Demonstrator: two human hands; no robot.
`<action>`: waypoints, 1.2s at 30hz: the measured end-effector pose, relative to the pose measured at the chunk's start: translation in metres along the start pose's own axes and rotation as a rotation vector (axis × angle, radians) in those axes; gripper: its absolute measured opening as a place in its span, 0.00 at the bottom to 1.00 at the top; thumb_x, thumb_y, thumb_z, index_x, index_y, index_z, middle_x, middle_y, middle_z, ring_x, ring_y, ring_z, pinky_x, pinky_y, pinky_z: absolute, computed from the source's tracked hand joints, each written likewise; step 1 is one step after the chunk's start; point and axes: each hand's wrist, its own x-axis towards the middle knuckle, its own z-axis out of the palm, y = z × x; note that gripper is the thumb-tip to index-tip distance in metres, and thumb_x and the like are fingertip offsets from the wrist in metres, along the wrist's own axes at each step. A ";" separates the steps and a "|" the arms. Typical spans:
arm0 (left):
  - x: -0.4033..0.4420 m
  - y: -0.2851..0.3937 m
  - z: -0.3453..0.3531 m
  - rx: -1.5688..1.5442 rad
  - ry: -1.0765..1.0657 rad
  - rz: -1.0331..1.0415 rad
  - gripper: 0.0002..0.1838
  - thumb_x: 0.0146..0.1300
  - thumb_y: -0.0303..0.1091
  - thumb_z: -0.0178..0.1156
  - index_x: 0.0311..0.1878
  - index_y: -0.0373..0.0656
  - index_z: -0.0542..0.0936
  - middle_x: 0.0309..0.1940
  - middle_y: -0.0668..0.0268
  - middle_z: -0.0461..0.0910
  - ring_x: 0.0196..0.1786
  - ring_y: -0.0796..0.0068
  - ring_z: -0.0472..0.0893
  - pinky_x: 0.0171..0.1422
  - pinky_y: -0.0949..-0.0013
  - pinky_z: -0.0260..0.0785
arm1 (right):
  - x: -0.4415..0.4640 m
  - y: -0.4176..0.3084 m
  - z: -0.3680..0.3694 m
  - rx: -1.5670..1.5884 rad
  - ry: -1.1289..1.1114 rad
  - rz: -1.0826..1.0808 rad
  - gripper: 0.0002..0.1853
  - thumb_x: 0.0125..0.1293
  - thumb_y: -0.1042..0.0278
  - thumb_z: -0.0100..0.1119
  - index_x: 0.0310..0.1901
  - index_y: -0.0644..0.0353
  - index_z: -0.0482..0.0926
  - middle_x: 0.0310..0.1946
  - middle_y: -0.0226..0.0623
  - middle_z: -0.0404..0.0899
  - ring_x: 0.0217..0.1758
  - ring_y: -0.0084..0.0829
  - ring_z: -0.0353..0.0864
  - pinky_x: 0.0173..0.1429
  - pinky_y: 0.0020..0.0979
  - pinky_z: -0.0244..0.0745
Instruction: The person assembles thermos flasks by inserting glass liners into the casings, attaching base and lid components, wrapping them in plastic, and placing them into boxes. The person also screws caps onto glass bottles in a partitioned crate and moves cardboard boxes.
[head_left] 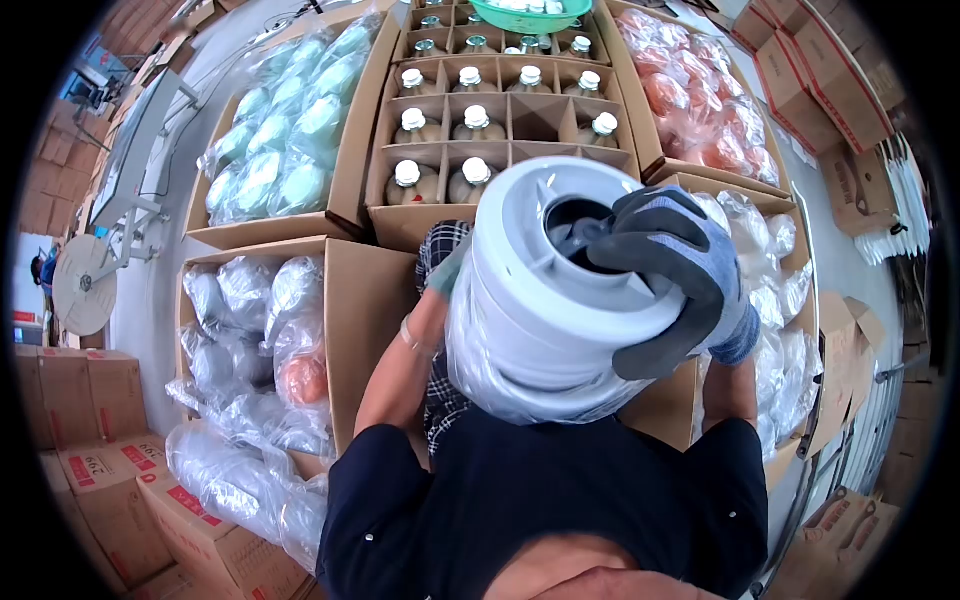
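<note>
A large light-grey plastic cylinder (550, 320) with a ribbed top and a round dark opening is tilted in front of my chest. Clear plastic film wraps its lower part. My right hand (680, 260), in a blue and dark-grey glove, grips its top rim, thumb spread on the side and fingers bent over the opening. Against the cylinder's left side is my left hand (450, 272), in a greenish glove; its fingers are hidden behind the cylinder. Beyond it, a divided carton (405, 222) holds several bottles with white caps (470, 79), and one of its cells shows dark.
Open cartons surround me: bagged mint-green pieces (275, 130) at upper left, orange-red ones (700, 95) at upper right, grey ones (245, 290) at left, white ones (775, 300) at right. A green basket (530, 18) sits atop the bottles. Stacked boxes (110, 470) stand at lower left.
</note>
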 end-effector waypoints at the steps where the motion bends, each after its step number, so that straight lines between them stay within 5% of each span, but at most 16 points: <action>1: -0.017 0.005 0.010 0.067 -0.007 -0.007 0.24 0.75 0.44 0.38 0.59 0.34 0.72 0.52 0.59 0.78 0.53 0.72 0.78 0.60 0.69 0.69 | -0.004 -0.004 -0.001 0.013 -0.026 0.084 0.38 0.35 0.50 0.74 0.51 0.60 0.78 0.44 0.40 0.77 0.47 0.44 0.76 0.50 0.41 0.71; 5: -0.100 0.045 0.058 0.737 -0.108 0.161 0.26 0.70 0.41 0.50 0.65 0.33 0.65 0.49 0.58 0.79 0.51 0.75 0.78 0.59 0.71 0.70 | -0.021 0.032 0.027 0.100 0.082 0.217 0.30 0.48 0.50 0.69 0.52 0.58 0.79 0.51 0.44 0.78 0.51 0.44 0.80 0.54 0.39 0.73; 7: -0.136 0.020 0.090 0.461 0.024 0.049 0.33 0.66 0.37 0.58 0.68 0.32 0.60 0.46 0.58 0.79 0.49 0.75 0.78 0.58 0.74 0.69 | -0.019 0.061 0.044 0.165 0.027 0.487 0.25 0.58 0.51 0.63 0.51 0.61 0.79 0.47 0.46 0.80 0.51 0.43 0.79 0.55 0.37 0.73; 8: -0.133 -0.006 0.093 0.771 -0.017 0.367 0.38 0.62 0.35 0.62 0.70 0.30 0.55 0.39 0.58 0.78 0.42 0.76 0.78 0.51 0.74 0.70 | -0.017 0.071 0.050 0.199 0.012 0.521 0.25 0.59 0.50 0.61 0.51 0.62 0.78 0.46 0.46 0.80 0.51 0.43 0.80 0.55 0.37 0.74; 11: -0.122 -0.038 0.132 1.228 0.098 0.756 0.49 0.54 0.32 0.69 0.69 0.21 0.47 0.15 0.60 0.67 0.15 0.76 0.65 0.24 0.64 0.60 | -0.006 0.099 0.057 0.181 -0.012 0.563 0.25 0.63 0.47 0.57 0.50 0.63 0.78 0.45 0.47 0.81 0.49 0.43 0.80 0.54 0.35 0.74; 13: -0.126 -0.018 0.140 1.157 0.061 0.372 0.50 0.54 0.32 0.70 0.68 0.21 0.48 0.22 0.57 0.74 0.23 0.74 0.73 0.30 0.65 0.67 | -0.005 0.105 0.063 0.059 -0.014 0.541 0.26 0.65 0.46 0.54 0.50 0.64 0.78 0.46 0.46 0.80 0.48 0.43 0.80 0.54 0.35 0.74; 14: -0.129 -0.018 0.136 1.049 0.113 0.368 0.49 0.54 0.33 0.70 0.69 0.22 0.47 0.29 0.56 0.76 0.29 0.73 0.76 0.35 0.66 0.69 | -0.009 0.103 0.060 -0.063 -0.019 0.364 0.28 0.67 0.44 0.50 0.51 0.64 0.77 0.46 0.46 0.80 0.47 0.44 0.80 0.54 0.34 0.73; 17: -0.139 0.012 0.113 0.840 0.140 0.469 0.45 0.57 0.35 0.69 0.70 0.29 0.53 0.49 0.57 0.79 0.47 0.72 0.79 0.54 0.70 0.71 | 0.000 0.086 0.027 0.078 -0.147 0.218 0.18 0.68 0.67 0.48 0.57 0.63 0.72 0.48 0.47 0.76 0.51 0.44 0.77 0.57 0.37 0.72; 18: -0.144 0.033 0.103 0.773 0.163 0.270 0.42 0.55 0.34 0.69 0.68 0.28 0.58 0.48 0.58 0.79 0.46 0.73 0.79 0.55 0.71 0.71 | 0.025 0.068 -0.001 0.032 -0.349 -0.007 0.16 0.67 0.69 0.49 0.54 0.65 0.74 0.48 0.48 0.77 0.51 0.44 0.77 0.57 0.37 0.72; 19: -0.145 0.054 0.094 0.701 0.189 0.067 0.38 0.54 0.34 0.69 0.65 0.28 0.64 0.48 0.58 0.79 0.46 0.74 0.79 0.55 0.71 0.71 | 0.029 0.070 -0.006 0.446 -0.352 -0.089 0.15 0.65 0.70 0.51 0.50 0.67 0.77 0.48 0.47 0.78 0.52 0.42 0.77 0.57 0.37 0.72; 23: -0.128 0.045 0.028 0.483 0.101 0.041 0.29 0.47 0.31 0.67 0.55 0.29 0.75 0.45 0.61 0.80 0.46 0.77 0.79 0.55 0.72 0.71 | 0.048 0.043 0.000 0.319 -0.545 -0.167 0.16 0.59 0.66 0.59 0.49 0.58 0.80 0.45 0.41 0.80 0.48 0.41 0.79 0.52 0.38 0.73; 26: -0.123 0.034 0.043 0.429 0.045 0.045 0.29 0.48 0.29 0.67 0.55 0.29 0.75 0.45 0.61 0.80 0.46 0.76 0.79 0.54 0.73 0.72 | 0.036 0.035 0.007 0.020 -0.538 0.180 0.14 0.59 0.57 0.60 0.43 0.56 0.80 0.36 0.39 0.81 0.39 0.40 0.80 0.46 0.39 0.74; 31: -0.135 0.017 0.126 1.120 0.222 0.323 0.26 0.55 0.33 0.67 0.54 0.28 0.73 0.37 0.53 0.81 0.43 0.70 0.79 0.46 0.67 0.70 | 0.024 0.096 0.032 -0.267 -0.562 0.647 0.19 0.61 0.48 0.58 0.41 0.56 0.81 0.33 0.39 0.82 0.35 0.39 0.81 0.45 0.36 0.75; 32: -0.133 0.009 0.120 1.550 0.359 0.561 0.23 0.56 0.33 0.67 0.51 0.30 0.74 0.28 0.53 0.78 0.32 0.64 0.78 0.37 0.64 0.69 | 0.027 0.100 0.035 -0.255 -0.528 0.681 0.19 0.61 0.49 0.58 0.42 0.57 0.81 0.33 0.39 0.82 0.35 0.39 0.82 0.45 0.35 0.75; 34: -0.107 0.032 0.106 1.581 0.348 0.657 0.19 0.56 0.33 0.67 0.47 0.31 0.76 0.27 0.54 0.77 0.29 0.57 0.76 0.35 0.61 0.68 | 0.040 0.099 0.037 -0.235 -0.467 0.736 0.20 0.63 0.50 0.57 0.45 0.59 0.80 0.33 0.39 0.83 0.36 0.37 0.82 0.46 0.33 0.76; 36: -0.077 0.066 0.086 1.651 0.431 1.058 0.16 0.57 0.34 0.66 0.42 0.33 0.78 0.26 0.56 0.77 0.28 0.59 0.76 0.35 0.63 0.69 | 0.038 0.107 0.032 0.205 -0.288 0.603 0.20 0.63 0.51 0.56 0.46 0.60 0.80 0.37 0.38 0.83 0.40 0.34 0.81 0.49 0.32 0.75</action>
